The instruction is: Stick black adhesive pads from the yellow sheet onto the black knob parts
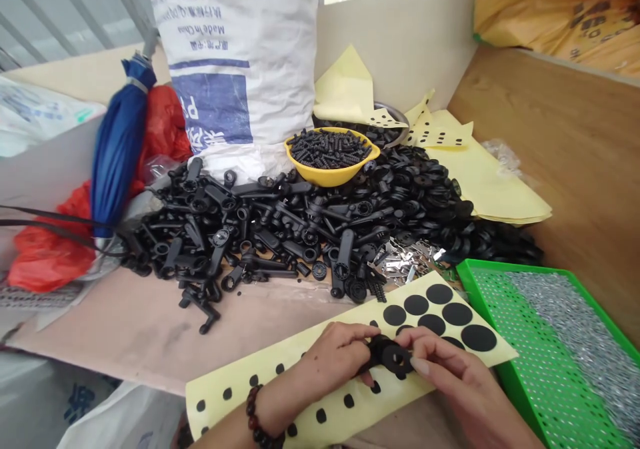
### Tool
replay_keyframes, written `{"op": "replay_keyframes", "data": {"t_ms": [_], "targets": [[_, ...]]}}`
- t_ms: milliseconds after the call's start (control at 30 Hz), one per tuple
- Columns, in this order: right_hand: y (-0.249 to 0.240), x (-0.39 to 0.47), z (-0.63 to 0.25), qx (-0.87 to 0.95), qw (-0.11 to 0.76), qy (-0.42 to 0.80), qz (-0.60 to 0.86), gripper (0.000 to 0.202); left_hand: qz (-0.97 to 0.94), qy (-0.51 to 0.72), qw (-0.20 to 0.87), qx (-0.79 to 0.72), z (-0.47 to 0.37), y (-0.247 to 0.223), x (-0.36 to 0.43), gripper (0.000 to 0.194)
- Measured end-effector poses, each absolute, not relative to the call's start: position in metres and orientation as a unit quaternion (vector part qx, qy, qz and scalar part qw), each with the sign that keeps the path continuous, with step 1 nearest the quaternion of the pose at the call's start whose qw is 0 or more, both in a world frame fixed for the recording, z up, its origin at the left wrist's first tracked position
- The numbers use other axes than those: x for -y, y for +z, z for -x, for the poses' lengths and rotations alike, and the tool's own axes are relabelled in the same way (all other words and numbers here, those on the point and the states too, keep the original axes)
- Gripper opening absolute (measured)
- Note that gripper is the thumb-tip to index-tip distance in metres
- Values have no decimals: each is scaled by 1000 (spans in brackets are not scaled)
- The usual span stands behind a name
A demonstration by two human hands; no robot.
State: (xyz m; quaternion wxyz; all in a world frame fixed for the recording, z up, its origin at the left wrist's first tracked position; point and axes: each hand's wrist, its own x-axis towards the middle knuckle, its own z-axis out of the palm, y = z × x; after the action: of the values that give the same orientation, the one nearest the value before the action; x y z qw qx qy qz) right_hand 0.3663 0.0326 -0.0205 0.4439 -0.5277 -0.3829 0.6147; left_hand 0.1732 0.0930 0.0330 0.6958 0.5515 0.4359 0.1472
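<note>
Between both hands is a black round plastic part (pixel 396 357) with a hole in its face. My left hand (pixel 334 359), with a beaded bracelet at the wrist, is closed around its left side. The fingers and thumb of my right hand (pixel 443 364) pinch its right edge. Below them lies a pale yellow sticker sheet (pixel 295 406). Large black round stickers (pixel 457 314) sit at its right end, and small black ones run in rows along the rest. My fingers hide part of the sheet and of the held part.
A heap of black plastic cranks and discs (pixel 280 226) spreads behind the sheet, with metal clips (pixel 403 260) at its edge. A yellow bowl (pixel 325 177) of black springs or screws stands there. A green tray (pixel 525 369) of small metal pieces, a white sack (pixel 280 56) and a blue umbrella (pixel 120 146) surround it.
</note>
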Motion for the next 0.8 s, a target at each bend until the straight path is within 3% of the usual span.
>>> {"op": "replay_keyframes", "data": {"t_ms": [800], "targets": [[-18, -33, -360, 415, 447, 546, 575, 28, -543, 125, 705, -438, -170, 21, -90, 32]]}}
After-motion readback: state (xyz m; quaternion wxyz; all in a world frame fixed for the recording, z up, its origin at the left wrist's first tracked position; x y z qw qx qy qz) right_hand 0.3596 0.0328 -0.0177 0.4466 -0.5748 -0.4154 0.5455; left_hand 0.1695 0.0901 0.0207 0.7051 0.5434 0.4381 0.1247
